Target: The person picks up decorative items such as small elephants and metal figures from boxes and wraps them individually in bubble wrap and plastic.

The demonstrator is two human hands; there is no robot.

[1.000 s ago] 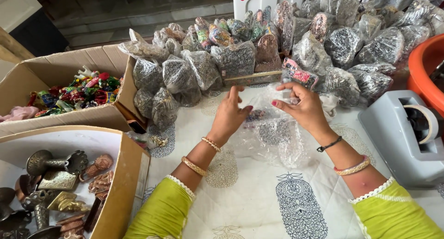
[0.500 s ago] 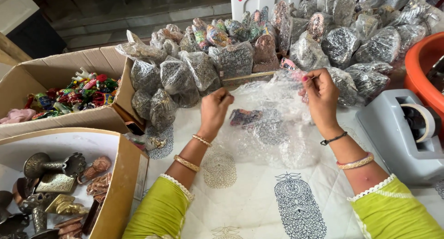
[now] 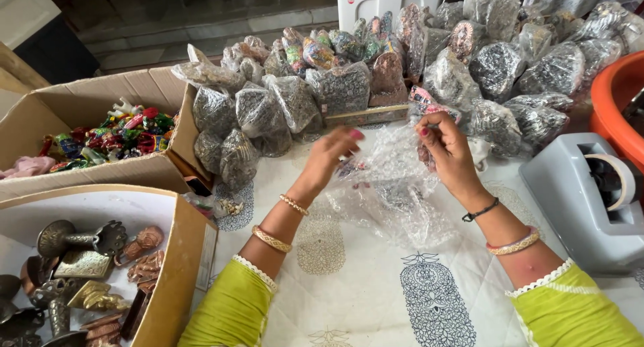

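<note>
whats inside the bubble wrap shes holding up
Both the left hand and right hand hold the bubble wrap. A small, partly pinkish item shows through near the right hand; the wrap blurs what it is.

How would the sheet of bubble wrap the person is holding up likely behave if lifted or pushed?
The bubble wrap probably handles floppy: it sags and crumples between the left hand and right hand. It looks light, held up by fingertips alone. A push would likely bunch it up on the tablecloth rather than slide it whole.
</note>
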